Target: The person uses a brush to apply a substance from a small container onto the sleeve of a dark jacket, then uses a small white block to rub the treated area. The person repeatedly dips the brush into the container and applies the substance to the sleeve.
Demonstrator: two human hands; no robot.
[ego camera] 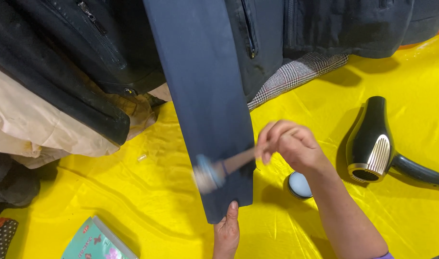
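at six o'clock the left hand [227, 234] pinches the navy sleeve [205, 105]; right hand [289, 144] grips a blurred, probably wooden brush [219, 169] on it.

Left hand [227, 232]: comes up from below the dark sleeve [205, 105], thumb pressed on its lower end, pinching it. Right hand [289, 144]: just right of the sleeve, fingers curled closed around a brush handle, forearm angled down-right.

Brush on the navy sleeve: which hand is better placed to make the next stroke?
Right hand: it already grips the brush over the sleeve. The left hand only pins the cuff.
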